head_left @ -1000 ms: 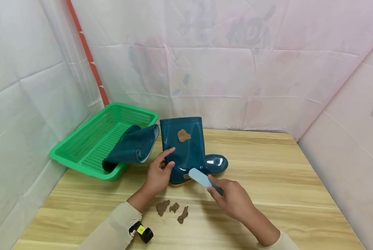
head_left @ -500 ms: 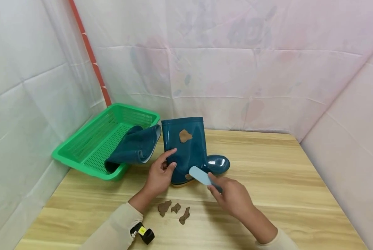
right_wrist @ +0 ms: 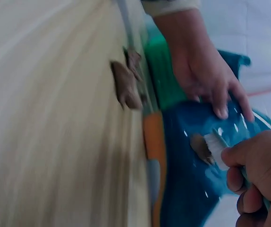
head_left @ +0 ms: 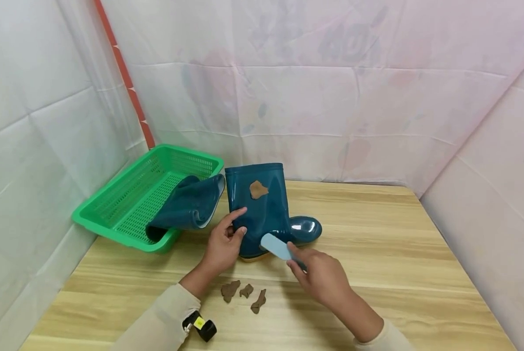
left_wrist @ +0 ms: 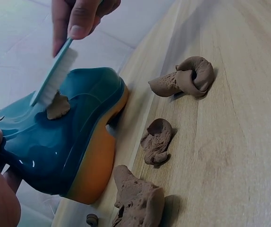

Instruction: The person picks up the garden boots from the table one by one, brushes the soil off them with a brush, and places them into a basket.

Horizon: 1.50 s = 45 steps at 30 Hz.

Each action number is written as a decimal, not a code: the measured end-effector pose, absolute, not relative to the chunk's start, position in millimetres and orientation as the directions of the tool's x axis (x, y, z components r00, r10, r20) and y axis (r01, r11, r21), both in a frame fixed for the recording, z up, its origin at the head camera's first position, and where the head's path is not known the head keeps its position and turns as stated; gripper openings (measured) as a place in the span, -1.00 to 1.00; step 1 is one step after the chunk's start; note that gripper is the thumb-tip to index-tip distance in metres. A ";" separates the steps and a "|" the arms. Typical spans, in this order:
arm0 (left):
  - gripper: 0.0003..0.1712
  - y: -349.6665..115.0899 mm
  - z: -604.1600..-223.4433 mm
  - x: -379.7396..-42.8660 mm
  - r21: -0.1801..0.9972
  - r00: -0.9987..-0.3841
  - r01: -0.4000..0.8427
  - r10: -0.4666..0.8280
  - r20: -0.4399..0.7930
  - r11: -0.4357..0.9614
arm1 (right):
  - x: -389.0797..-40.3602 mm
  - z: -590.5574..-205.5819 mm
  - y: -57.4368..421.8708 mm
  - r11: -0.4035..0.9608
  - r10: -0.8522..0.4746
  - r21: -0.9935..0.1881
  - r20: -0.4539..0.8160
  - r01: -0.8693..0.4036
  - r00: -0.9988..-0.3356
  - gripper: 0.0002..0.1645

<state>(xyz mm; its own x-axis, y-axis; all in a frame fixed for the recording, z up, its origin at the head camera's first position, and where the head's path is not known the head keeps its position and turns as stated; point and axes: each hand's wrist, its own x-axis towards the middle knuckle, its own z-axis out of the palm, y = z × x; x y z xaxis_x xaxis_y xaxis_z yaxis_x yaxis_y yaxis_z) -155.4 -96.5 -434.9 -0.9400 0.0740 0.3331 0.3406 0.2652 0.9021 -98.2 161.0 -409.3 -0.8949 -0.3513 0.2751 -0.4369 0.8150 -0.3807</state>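
Note:
A dark teal rain boot [head_left: 266, 209] stands on the table with an orange sole and its toe to the right. My left hand [head_left: 223, 243] holds the boot by its back edge, thumb and forefinger on the near side. In my right hand [head_left: 325, 278] is a light blue brush [head_left: 276, 246], gripped by its handle. Its white bristles [left_wrist: 62, 73] meet a brown mud-like patch [left_wrist: 58, 107] low on the boot, which the brush covers in the head view. A second brown patch [head_left: 258, 189] sticks high on the shaft.
A green basket [head_left: 112, 229] at the left holds another teal rain boot [head_left: 187, 202], partly over its rim. Several brown clay-like pieces [head_left: 230, 291] lie on the wooden table [head_left: 376, 292] near my left forearm. White cloth walls enclose the back and sides.
My right hand has moved the brush slightly left, and its head now covers the lower patch in the head view. The left hand stays in place on the boot.

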 end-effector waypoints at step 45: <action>-0.36 -100.1 -413.2 -165.1 0.844 -0.892 0.450 0.205 0.404 0.293 | -116.4 -396.5 169.4 0.756 -0.203 -0.504 0.424 -0.416 -0.882 -0.45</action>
